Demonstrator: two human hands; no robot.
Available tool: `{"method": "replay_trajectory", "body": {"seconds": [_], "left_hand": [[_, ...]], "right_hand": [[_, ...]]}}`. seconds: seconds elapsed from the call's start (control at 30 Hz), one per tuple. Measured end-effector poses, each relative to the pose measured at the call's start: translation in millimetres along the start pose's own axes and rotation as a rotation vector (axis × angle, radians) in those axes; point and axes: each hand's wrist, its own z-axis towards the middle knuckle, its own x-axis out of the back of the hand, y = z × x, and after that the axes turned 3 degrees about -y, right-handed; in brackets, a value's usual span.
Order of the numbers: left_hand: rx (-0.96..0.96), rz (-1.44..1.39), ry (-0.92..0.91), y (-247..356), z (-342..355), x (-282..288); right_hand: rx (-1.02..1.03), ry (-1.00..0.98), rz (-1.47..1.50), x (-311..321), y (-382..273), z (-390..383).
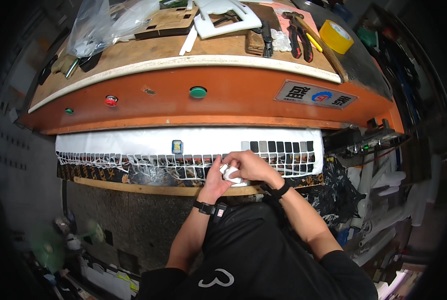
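At the front edge of a white sheet point(133, 142), both of my hands meet around a small crumpled white piece point(231, 173). My left hand point(216, 180) is partly closed under and beside it, thumb pointing up. From the right, my right hand point(249, 166) pinches the same piece with bent fingers. What the piece is made of, I cannot tell. White netting point(193, 172) with square openings hangs along the sheet's front edge on both sides of my hands. Several small dark and grey rectangles point(281, 147) lie in a row to the right. A blue-edged rectangular piece point(177, 146) lies on the sheet, left of my hands.
Behind the sheet rises an orange machine front point(153, 105) with a red button point(111, 101) and green buttons point(198, 92). Its top carries pliers point(299, 42), yellow tape point(336, 36), a white frame point(226, 20) and a plastic bag point(103, 27). A wooden strip point(148, 188) borders the near edge.
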Motion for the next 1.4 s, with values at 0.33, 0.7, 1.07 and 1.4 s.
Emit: {"method": "replay_trajectory", "body": {"seconds": [0.33, 0.7, 1.07, 1.4], "left_hand": [[0.119, -0.117, 0.048, 8, -21, -2], [-0.03, 0.178, 0.15, 19, -49, 11], [-0.091, 0.045, 0.094, 18, -41, 20], [-0.109, 0.105, 0.089, 16, -39, 25]], "right_hand": [[-0.079, 0.354, -0.047, 20, 44, -8], [-0.111, 0.425, -0.35, 18, 82, 13], [-0.124, 0.392, -0.362, 20, 78, 25], [-0.087, 0.403, -0.401, 17, 74, 21]]}}
